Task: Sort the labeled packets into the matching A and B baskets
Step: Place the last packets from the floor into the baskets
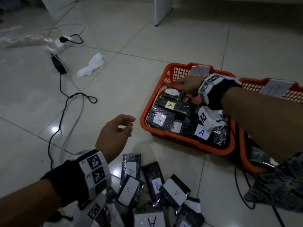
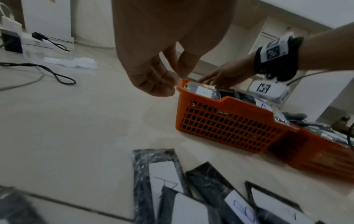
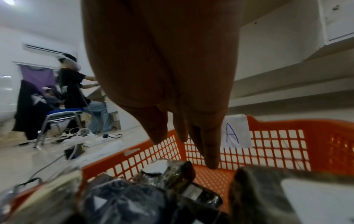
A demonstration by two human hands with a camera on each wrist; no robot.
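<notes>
An orange basket point(image 1: 144, 112) with a paper "A" tag point(image 1: 200, 71) on its far wall holds several dark wrapped packets point(image 1: 170, 107) with A labels. My right hand point(image 1: 180, 87) hovers over the basket's far end, fingers straight and pointing down in the right wrist view point(image 3: 184, 151), holding nothing. To the left of the basket my left hand point(image 1: 129, 124) hangs with loosely curled, empty fingers point(image 2: 159, 81). A second orange basket point(image 1: 252, 86) tagged "B" point(image 1: 277, 88) stands at the right, mostly hidden by my right arm. Unsorted packets point(image 1: 129, 189) lie on the floor by my left wrist, one labelled B point(image 1: 155, 184).
The floor is pale tile. At the far left lie a white power strip point(image 1: 57, 43), a black adapter point(image 1: 58, 64) and black cables point(image 1: 65, 95), with crumpled white paper point(image 1: 91, 65) nearby. A white furniture leg point(image 1: 162, 10) stands behind. A person point(image 3: 70, 84) sits on a blue chair far off.
</notes>
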